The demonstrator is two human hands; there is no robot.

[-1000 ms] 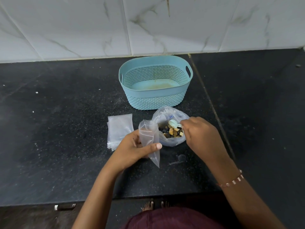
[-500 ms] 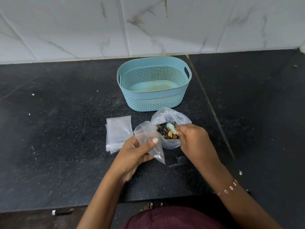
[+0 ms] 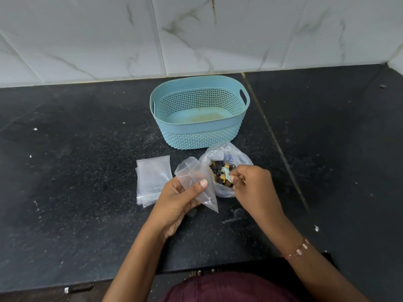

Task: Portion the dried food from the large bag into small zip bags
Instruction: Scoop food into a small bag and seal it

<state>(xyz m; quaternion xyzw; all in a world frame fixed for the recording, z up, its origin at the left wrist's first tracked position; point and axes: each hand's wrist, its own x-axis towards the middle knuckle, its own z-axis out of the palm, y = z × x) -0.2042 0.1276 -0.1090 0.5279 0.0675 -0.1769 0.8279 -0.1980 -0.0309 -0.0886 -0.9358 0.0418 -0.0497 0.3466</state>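
Dark speckled surface (image 3: 65, 192), white marbled tile wall behind. Large bag (image 3: 226, 152) of mixed dried food (image 3: 219, 171) sits open near centre, just near of a light blue basket (image 3: 199, 132). Food is dark and yellow-orange pieces.

Left hand (image 3: 177, 200) holds one small zip bag (image 3: 196, 182) just left of the large bag, mouth tilted toward it; thumb pressed across the front of the film, other fingers curled behind. Bag looks empty.

Right hand (image 3: 250, 186) is at the large bag's mouth, fingers curled and pinching a pale green piece (image 3: 226, 173) over the food.

Stack of flat zip bags (image 3: 152, 177) lies on the surface left of the hands. Bracelet (image 3: 298, 250) on right wrist.
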